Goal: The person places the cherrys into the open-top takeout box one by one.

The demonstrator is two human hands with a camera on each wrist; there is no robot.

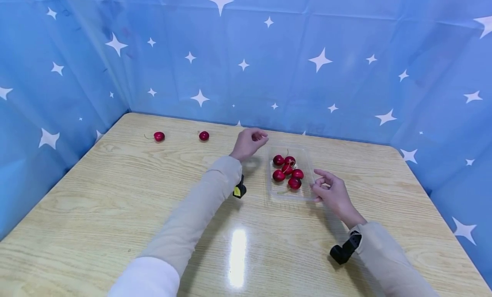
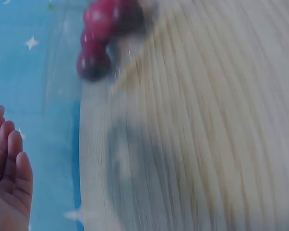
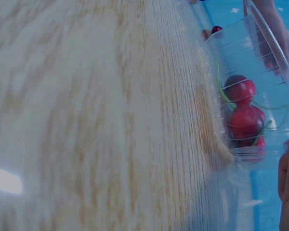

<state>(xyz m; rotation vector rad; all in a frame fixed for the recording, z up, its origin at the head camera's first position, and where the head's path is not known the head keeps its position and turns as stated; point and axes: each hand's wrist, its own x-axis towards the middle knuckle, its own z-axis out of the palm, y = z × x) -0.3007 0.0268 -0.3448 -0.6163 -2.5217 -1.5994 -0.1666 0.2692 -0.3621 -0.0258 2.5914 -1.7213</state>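
A clear plastic box [image 1: 292,197] with several red cherries [image 1: 279,175] in it stands on the table; some cherries have green stems. My right hand [image 1: 331,192] is at the box's right side, thumb and fingers curled in and pinching its rim. Near the far left corner of the box, my left hand [image 1: 249,144] hovers over the table with loosely bent fingers. Nothing shows between those fingers [image 2: 12,163] in the left wrist view. In the right wrist view the box wall [image 3: 231,43] shows from the side, cherries [image 3: 245,122] behind it.
Two loose cherries lie toward the table's far edge, one with a stem [image 1: 159,136] at the left and another [image 1: 204,136] nearer the left hand. A blue curtain [image 1: 269,75] with white stars hangs behind the wooden table [image 1: 115,194].
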